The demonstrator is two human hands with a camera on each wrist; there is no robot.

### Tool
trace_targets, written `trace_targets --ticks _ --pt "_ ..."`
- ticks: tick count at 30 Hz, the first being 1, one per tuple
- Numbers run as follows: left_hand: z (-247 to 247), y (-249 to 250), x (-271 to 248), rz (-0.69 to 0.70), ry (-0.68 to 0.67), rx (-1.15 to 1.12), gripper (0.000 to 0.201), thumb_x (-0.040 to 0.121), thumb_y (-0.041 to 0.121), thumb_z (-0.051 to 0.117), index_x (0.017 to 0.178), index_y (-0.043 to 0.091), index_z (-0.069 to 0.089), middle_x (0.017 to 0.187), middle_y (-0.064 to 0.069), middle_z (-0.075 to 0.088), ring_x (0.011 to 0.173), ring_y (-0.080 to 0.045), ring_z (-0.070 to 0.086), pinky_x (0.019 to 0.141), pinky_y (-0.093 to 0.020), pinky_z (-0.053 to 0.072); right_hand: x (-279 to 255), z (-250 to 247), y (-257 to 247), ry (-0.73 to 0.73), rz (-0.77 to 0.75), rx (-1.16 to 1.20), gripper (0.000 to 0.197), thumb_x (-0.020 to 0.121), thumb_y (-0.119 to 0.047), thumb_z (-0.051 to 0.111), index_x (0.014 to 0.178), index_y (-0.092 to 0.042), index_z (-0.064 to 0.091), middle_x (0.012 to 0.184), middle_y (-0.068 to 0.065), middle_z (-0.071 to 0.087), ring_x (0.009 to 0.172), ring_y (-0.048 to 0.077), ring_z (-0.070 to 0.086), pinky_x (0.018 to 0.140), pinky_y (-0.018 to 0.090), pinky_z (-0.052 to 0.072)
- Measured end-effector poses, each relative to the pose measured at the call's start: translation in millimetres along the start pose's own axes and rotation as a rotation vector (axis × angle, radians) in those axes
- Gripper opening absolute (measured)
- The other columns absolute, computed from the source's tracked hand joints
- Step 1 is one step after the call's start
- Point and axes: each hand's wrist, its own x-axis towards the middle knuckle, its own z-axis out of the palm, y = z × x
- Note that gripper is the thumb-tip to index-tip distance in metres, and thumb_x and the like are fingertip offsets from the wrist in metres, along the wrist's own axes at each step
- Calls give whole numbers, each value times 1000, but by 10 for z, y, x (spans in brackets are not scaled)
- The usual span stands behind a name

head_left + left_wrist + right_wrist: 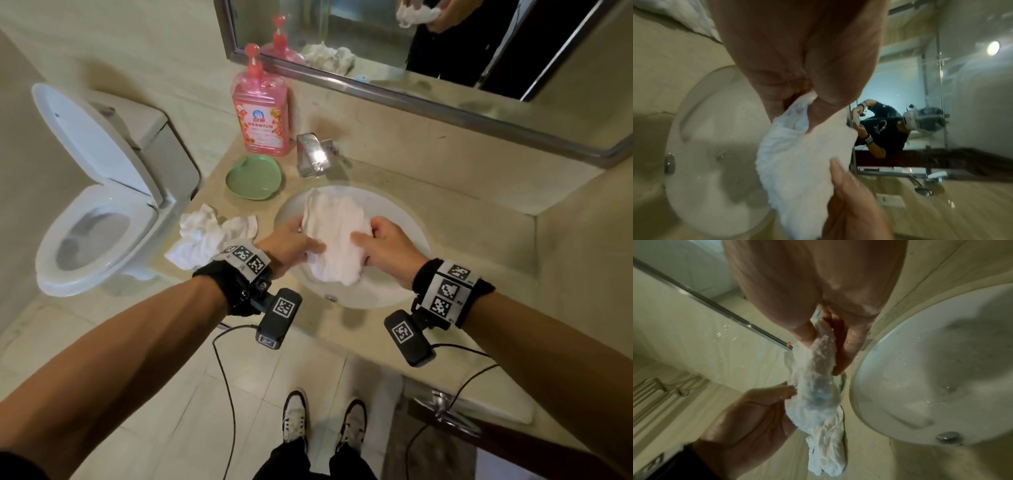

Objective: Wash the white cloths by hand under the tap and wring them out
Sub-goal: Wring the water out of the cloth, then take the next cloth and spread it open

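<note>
A wet white cloth (334, 236) hangs bunched above the white basin (404, 222), held from both sides. My left hand (296, 241) grips its left edge, thumb on top. My right hand (378, 240) grips the right edge. In the left wrist view the cloth (803, 162) is pinched between the thumb and fingers of my left hand (807, 97). In the right wrist view my right hand (824, 340) holds the twisted cloth (818, 386), whose tail droops below. More crumpled white cloths (209, 236) lie on the counter left of the basin. No water shows at the chrome tap (313, 154).
A pink pump bottle (262, 113) and a green heart-shaped dish (255, 176) stand behind the cloth pile. The toilet (99, 192) with raised lid is at left. A mirror (428, 44) hangs above the counter. Cables trail from the wrist cameras.
</note>
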Motion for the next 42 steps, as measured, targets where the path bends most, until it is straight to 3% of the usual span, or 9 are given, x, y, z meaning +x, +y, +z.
trace_targets --ticks 5,8,16,19,24,28,30,35,42 --pt "-21 -16 5 51 153 112 19 98 14 56 117 13 57 116 -12 65 101 -31 67 74 -44 61 23 -157 53 60 -5 33 29 99 -20 61 122 -17 44 108 7 66 83 18 68 62 29 57" --pt "96 -51 13 40 258 251 27 97 25 58 119 10 51 112 -16 64 93 -32 68 72 -50 61 -46 -175 80 -46 -52 58 33 100 -12 57 125 -27 41 100 11 65 75 23 64 57 28 54" --pt "486 -265 133 93 -227 322 52 86 -6 64 126 25 54 101 -7 57 90 -25 63 70 -38 59 -507 -727 680 -82 116 22 40 90 1 56 123 -20 59 109 9 64 86 17 67 66 28 55" --pt "843 -546 231 155 -264 467 52 80 -7 71 125 16 57 92 -9 58 80 -21 61 70 -32 57 -712 -962 1098 43 154 -24 42 86 7 51 113 -20 67 96 3 63 66 2 65 55 19 51" --pt "1328 -1143 470 32 -369 572 60 76 0 78 129 18 56 118 -9 60 92 -28 69 82 -39 59 -896 -1259 1836 55 243 -178 40 84 7 66 113 -21 69 103 0 63 86 18 66 66 29 60" --pt "1542 -1530 687 -65 -347 739 61 69 11 85 122 29 58 115 -3 63 96 -22 67 93 -40 55 -828 -1322 2317 32 271 -325 37 78 -4 78 104 -30 70 93 -12 65 83 6 65 69 12 49" --pt "1563 -1619 732 -59 -322 839 62 67 14 85 120 30 59 113 -1 63 100 -21 65 96 -37 53 -790 -1269 2417 6 277 -386 36 77 -10 80 105 -30 71 100 -6 66 89 10 65 78 21 50" --pt "1653 -1684 807 21 -305 1113 64 65 22 86 123 27 60 109 -2 51 95 -22 59 96 -31 48 -640 -1364 2496 -103 238 -526 27 77 -18 81 102 -26 76 100 -6 64 88 12 59 80 26 46" --pt "1075 -1074 745 -61 -317 884 30 85 23 75 113 20 66 99 6 66 76 -8 64 72 -26 54 -174 -1253 1685 -103 57 -541 6 83 -34 74 80 -32 69 73 -12 57 67 5 54 62 24 39"
